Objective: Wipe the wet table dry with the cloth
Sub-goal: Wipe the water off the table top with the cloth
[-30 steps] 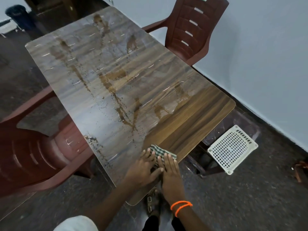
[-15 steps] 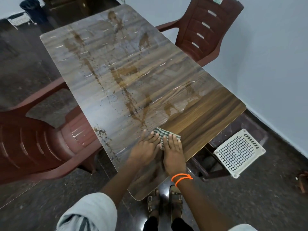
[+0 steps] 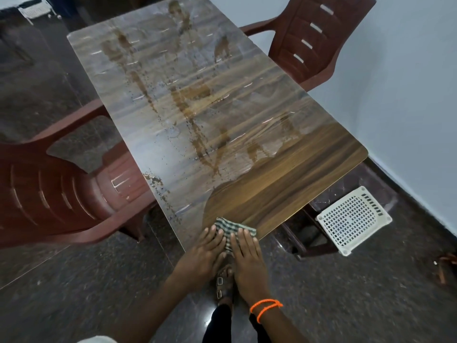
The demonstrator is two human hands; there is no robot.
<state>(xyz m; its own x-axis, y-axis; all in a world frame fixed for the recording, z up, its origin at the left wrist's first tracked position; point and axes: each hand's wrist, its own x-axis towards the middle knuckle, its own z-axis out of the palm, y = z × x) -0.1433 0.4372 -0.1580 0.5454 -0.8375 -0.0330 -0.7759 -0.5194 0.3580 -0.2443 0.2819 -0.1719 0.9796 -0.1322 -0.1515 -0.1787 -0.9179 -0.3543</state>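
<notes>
**Wiping under way at the near edge of the tabletop**

Both hands lay flat, fingers straight and side by side, pressing a small green checked cloth (image 3: 232, 230) against the near edge of the tabletop (image 3: 284, 194). The left hand (image 3: 202, 253) covered the cloth's left part and the right hand (image 3: 246, 256), with orange bands at the wrist, its right part; neither gripped it. The cloth sat at the corner of a darker, matt strip along the near right side, which looked already dry. Beyond it, most of the surface shone with a film of water, brown streaks and droplets (image 3: 197, 134) running toward the far end. The step in hand seemed an early pass, with most of the job left. Whether the cloth was folded or bunched under the palms was hard to tell. The next stroke would probably need firm, even pressure pushed out into the wet band just left of the dry strip.
</notes>
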